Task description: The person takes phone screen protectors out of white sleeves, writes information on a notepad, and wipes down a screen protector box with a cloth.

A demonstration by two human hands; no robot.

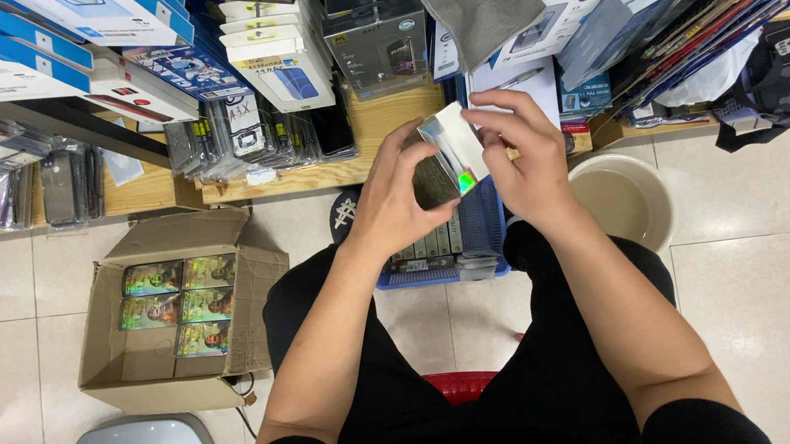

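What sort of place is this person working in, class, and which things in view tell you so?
Probably a small shop or stockroom for phone accessories. Wooden shelves hold stacked retail boxes, an open carton on the tiled floor is packed with shiny packets, and both hands hold one small box.

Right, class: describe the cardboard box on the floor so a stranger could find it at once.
Start at the wooden shelf stacked with packages, then drop to the tiled floor on the person's left. The cardboard box sits there beside the left knee, flaps open. Unlike the blue basket between the knees, it is brown and holds shiny flat packs.
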